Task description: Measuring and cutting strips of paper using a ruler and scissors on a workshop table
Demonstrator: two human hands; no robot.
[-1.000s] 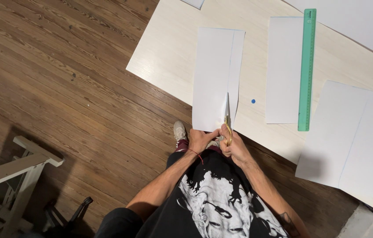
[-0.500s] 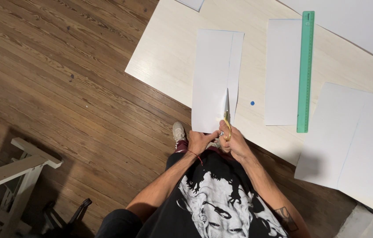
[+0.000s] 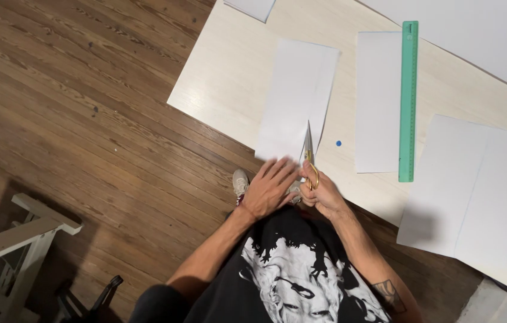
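Floor [image 3: 86,90]: brown wood boards, left half of view; a white frame [image 3: 20,233] stands at lower left.

Left hand [image 3: 268,190]: mine, spread flat, fingers open, pressing the near end of the sheet; it grips nothing.

Sheet [image 3: 295,96]: white paper, long, lying on the pale board [image 3: 223,78], its near end at the board's edge; a cut runs up from that end.

Scissors [image 3: 309,157]: gold handles, blades pointing away from me, in the cut.

Right hand [image 3: 319,194]: mine, closed around the scissor handles.

Method, as I judge it: keep the left palm holding the paper taut beside the blades, and take long strokes along the line.

Strip [image 3: 378,101]: white, just right of the sheet.

Ruler [image 3: 408,101]: green, along the strip's right edge.

Containers: none seen.
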